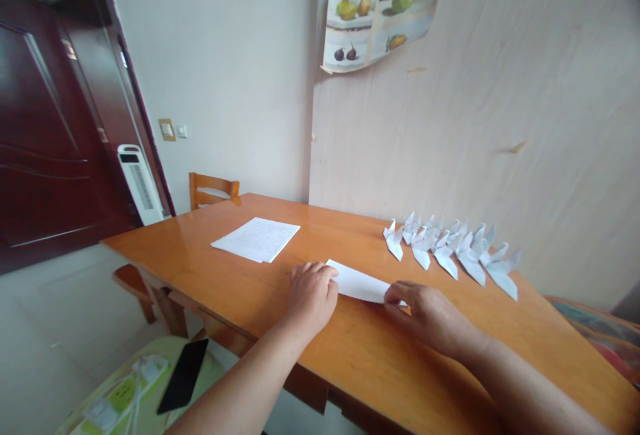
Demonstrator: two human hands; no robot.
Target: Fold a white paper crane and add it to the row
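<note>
A white sheet of paper (361,282), folded into a long strip, lies on the wooden table in front of me. My left hand (314,292) is closed at the strip's left end, its fingers curled over the edge. At the opposite end, my right hand (425,315) pinches the lower right corner between thumb and fingers. Both hands partly hide the ends of the strip. Beyond my right hand stand several folded paper cranes (446,252) in rows. To the left of my left hand rests a stack of printed sheets (257,239).
The orange-brown table (345,348) reaches back to the wall. A wooden chair (214,188) stands behind its far left corner. Lower left, a pale green stool (220,356) carries a black phone (183,376) and a power strip (121,395) with cables. A white heater (141,184) stands by the door.
</note>
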